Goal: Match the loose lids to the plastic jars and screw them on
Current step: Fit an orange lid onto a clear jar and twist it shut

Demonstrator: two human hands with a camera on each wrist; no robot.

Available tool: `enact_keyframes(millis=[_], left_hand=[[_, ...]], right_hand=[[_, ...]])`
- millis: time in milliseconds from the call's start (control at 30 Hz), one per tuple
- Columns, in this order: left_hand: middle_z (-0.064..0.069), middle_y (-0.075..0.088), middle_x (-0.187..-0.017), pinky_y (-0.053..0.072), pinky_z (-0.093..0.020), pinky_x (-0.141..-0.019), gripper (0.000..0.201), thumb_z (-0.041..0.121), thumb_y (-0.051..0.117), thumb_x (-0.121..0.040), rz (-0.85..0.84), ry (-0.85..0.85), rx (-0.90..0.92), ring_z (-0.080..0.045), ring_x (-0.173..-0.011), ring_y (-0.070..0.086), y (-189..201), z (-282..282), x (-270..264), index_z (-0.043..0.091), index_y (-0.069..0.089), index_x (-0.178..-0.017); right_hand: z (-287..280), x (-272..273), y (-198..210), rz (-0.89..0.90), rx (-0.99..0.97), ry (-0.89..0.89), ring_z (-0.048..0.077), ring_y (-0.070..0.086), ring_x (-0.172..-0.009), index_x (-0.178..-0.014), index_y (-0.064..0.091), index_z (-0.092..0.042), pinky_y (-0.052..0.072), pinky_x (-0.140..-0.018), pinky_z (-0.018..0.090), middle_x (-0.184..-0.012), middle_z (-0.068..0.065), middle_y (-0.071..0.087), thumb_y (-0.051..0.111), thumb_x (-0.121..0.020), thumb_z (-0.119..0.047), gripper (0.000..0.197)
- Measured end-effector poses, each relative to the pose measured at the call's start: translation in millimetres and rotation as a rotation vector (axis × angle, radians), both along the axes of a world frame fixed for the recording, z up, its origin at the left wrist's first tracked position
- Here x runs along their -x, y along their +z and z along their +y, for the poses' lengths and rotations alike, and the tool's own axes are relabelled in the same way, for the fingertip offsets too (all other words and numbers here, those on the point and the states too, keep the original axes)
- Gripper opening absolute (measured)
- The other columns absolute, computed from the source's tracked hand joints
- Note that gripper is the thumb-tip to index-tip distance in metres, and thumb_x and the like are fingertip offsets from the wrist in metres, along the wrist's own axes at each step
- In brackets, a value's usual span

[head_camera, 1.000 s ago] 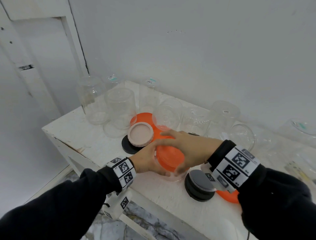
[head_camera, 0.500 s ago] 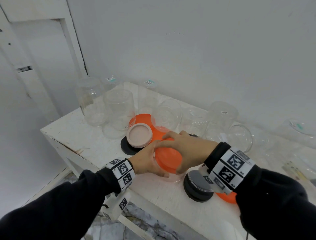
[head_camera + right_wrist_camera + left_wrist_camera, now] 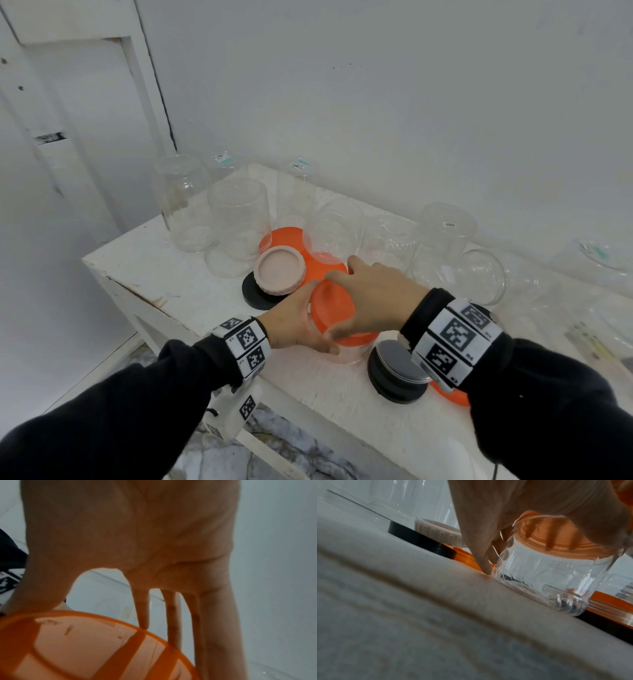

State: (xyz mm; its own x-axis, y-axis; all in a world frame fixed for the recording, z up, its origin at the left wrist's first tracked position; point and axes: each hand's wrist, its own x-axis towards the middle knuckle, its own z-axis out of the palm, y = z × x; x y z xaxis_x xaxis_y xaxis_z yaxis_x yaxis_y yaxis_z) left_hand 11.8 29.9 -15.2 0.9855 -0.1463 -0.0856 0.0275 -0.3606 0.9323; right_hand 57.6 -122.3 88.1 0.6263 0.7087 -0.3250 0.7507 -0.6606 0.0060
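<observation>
Screwing the orange lid [image 3: 334, 313] onto the jar [image 3: 544, 577], lower centre on the worktop [image 3: 164, 274]: right hand [image 3: 371, 294] clasping lid, left hand [image 3: 291, 323] curling round jar. Probably needing regrip, further twisting.

One table [image 3: 154, 260] carries at least eight open clear jars [image 3: 239, 219], those at the far right too blurred to count, plus one jar [image 3: 539, 574] capped with an orange lid [image 3: 329, 308]. Loose: one pink lid [image 3: 279, 270], two black lids [image 3: 255, 298], one grey lid [image 3: 394, 359], and at least two more orange lids [image 3: 284, 238]
</observation>
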Motion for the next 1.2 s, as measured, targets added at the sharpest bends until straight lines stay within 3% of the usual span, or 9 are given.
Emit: enact_keyframes(millis=[133, 233, 333, 433, 533, 800, 933, 1033, 1200], left_hand=[[0.022, 0.041, -0.126, 0.037, -0.007, -0.094, 0.105, 0.03, 0.091, -0.045, -0.022, -0.008, -0.02, 0.008, -0.118, 0.041, 1, 0, 0, 0.028, 0.03, -0.131], [0.023, 0.041, -0.126, 0.037, -0.011, -0.097, 0.105, 0.037, 0.089, -0.042, -0.032, -0.008, -0.023, 0.004, -0.12, 0.042, 1, -1, 0, 0.025, 0.034, -0.132], [0.023, 0.039, -0.123, 0.033, -0.001, -0.09, 0.097, 0.02, 0.092, -0.05, -0.057, 0.012, -0.024, 0.006, -0.117, 0.04, 2, -1, 1, 0.026, 0.033, -0.127], [0.02, 0.041, -0.129, 0.033, 0.0, -0.089, 0.105, 0.038, 0.088, -0.04, -0.064, 0.01, -0.021, 0.011, -0.119, 0.038, 2, -2, 2, 0.032, 0.031, -0.128], [0.017, 0.045, -0.127, 0.033, 0.001, -0.087, 0.102, 0.025, 0.092, -0.045, -0.065, 0.021, -0.01, 0.013, -0.115, 0.04, 1, -2, 2, 0.029, 0.033, -0.128], [0.014, 0.051, -0.124, 0.038, -0.01, -0.092, 0.102, 0.038, 0.084, -0.038, -0.102, 0.026, 0.063, 0.007, -0.115, 0.046, 0, -8, 5, 0.027, 0.039, -0.129], [0.012, 0.049, -0.128, 0.039, -0.018, -0.1, 0.108, 0.037, 0.086, -0.04, -0.101, 0.001, 0.048, 0.002, -0.119, 0.046, -1, -6, 4, 0.024, 0.036, -0.134], [0.016, 0.047, -0.127, 0.042, -0.018, -0.098, 0.106, 0.041, 0.085, -0.038, -0.071, -0.014, 0.03, 0.006, -0.116, 0.046, 2, -5, 7, 0.03, 0.034, -0.13], [0.018, 0.047, -0.128, 0.043, -0.029, -0.102, 0.102, 0.041, 0.087, -0.043, -0.06, -0.057, 0.052, 0.0, -0.118, 0.048, 7, -5, 12, 0.044, 0.03, -0.127]], right_hand=[[-5, -7, 3, 0.166, 0.041, 0.084, 0.027, 0.025, -0.133, -0.143, 0.013, -0.045, 0.038, -0.102, 0.045, -0.151, -0.003, 0.013, 0.075, -0.069, -0.05, 0.097], [-6, -8, 2, 0.174, 0.022, 0.149, 0.023, 0.03, -0.124, -0.14, 0.019, -0.051, 0.041, -0.099, 0.04, -0.148, -0.009, 0.015, 0.078, -0.068, -0.038, 0.094], [-7, -7, 1, 0.073, -0.027, 0.156, 0.019, 0.038, -0.11, -0.137, 0.022, -0.054, 0.044, -0.089, 0.034, -0.139, -0.01, 0.027, 0.074, -0.065, -0.053, 0.089], [-9, -8, 1, -0.012, -0.045, 0.166, 0.02, 0.043, -0.102, -0.138, 0.025, -0.051, 0.043, -0.08, 0.03, -0.132, -0.008, 0.035, 0.068, -0.063, -0.065, 0.087], [-9, -6, -1, -0.049, -0.047, 0.159, 0.02, 0.046, -0.095, -0.138, 0.029, -0.047, 0.042, -0.075, 0.03, -0.126, -0.005, 0.041, 0.065, -0.062, -0.069, 0.087], [-7, -7, -3, -0.073, -0.072, 0.157, 0.017, 0.041, -0.086, -0.137, 0.036, -0.04, 0.038, -0.074, 0.027, -0.124, 0.0, 0.044, 0.068, -0.061, -0.069, 0.088], [-6, -7, -5, -0.057, -0.068, 0.119, 0.02, 0.047, -0.095, -0.138, 0.033, -0.04, 0.045, -0.079, 0.03, -0.125, 0.0, 0.043, 0.068, -0.06, -0.07, 0.091], [-8, -4, -6, -0.015, -0.072, 0.051, 0.022, 0.044, -0.109, -0.142, 0.025, -0.039, 0.044, -0.089, 0.034, -0.131, 0.002, 0.038, 0.07, -0.059, -0.069, 0.099], [-20, 7, -1, 0.021, -0.137, -0.053, 0.019, 0.041, -0.113, -0.141, 0.026, -0.038, 0.043, -0.092, 0.035, -0.127, -0.001, 0.039, 0.071, -0.062, -0.064, 0.095]])
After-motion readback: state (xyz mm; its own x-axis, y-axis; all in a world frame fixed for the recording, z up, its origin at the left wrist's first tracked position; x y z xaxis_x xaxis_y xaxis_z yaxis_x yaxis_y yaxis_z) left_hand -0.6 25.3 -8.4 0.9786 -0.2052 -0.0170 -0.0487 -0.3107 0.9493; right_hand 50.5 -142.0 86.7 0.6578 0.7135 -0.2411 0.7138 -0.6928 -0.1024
